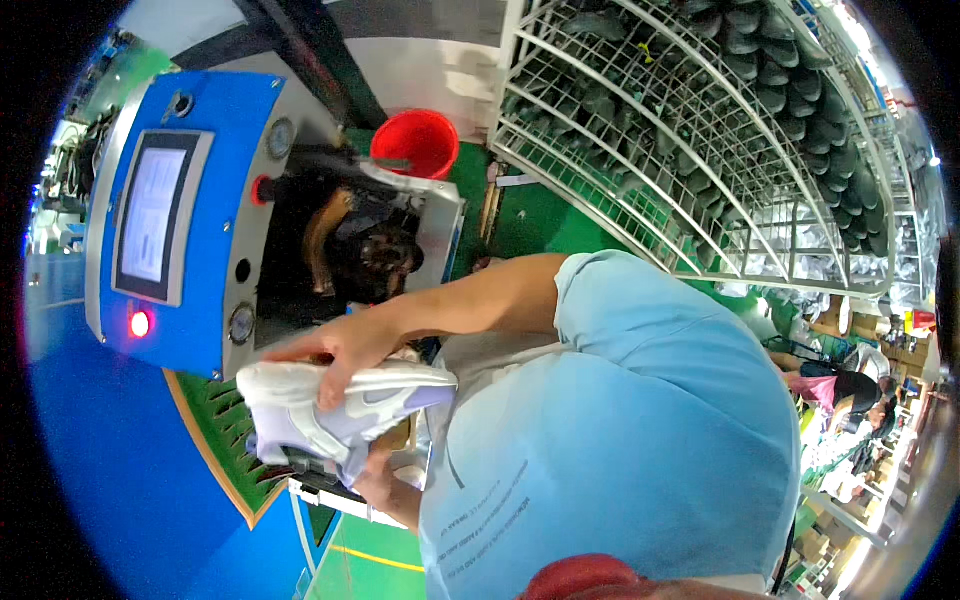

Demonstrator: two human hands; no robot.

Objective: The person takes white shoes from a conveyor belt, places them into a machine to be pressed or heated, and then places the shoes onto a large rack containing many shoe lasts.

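Shoe [365, 412]; right hand [360, 345] — holding; left hand [378, 484] — holding, partly hidden

Footwear factory: blue machine [208, 235], shoe [345, 422]

Red bucket [425, 140], wire rack [507, 72]; green floor [543, 218]

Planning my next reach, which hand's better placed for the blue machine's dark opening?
Probably your right hand: it's on the side of the shoe nearest that dark opening. Your left hand is on the opposite side.
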